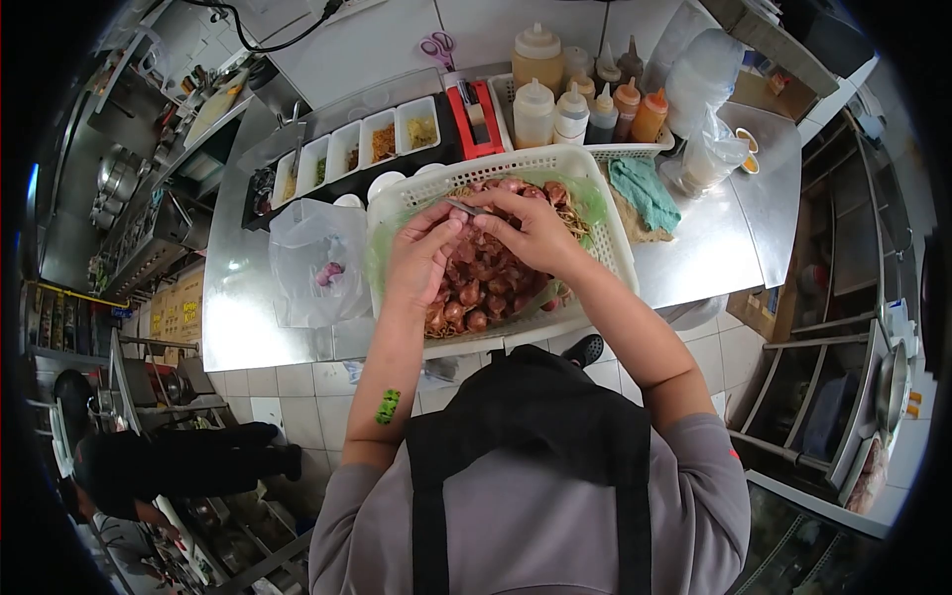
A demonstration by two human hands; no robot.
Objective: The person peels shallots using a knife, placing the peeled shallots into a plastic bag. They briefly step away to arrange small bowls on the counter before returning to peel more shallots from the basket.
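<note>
My left hand [424,253] and my right hand [528,234] meet above a white perforated basket [623,253] full of unpeeled shallots [478,297]. Pinched in the fingers of my left hand is a small shallot [459,215], mostly covered by the fingertips. A thin grey blade, seemingly a small knife [462,206], shows between the hands; my right hand is closed around it and its handle is hidden. To the left of the basket stands an open clear plastic bag [297,260] with a few peeled purple shallots [329,273] in it.
Behind the basket are a row of white topping containers [379,139], a red holder [478,124] with purple scissors [437,48], and several sauce bottles [534,114]. A green cloth [645,193] lies right on the steel table [694,260]. Another person [169,461] stands at lower left.
</note>
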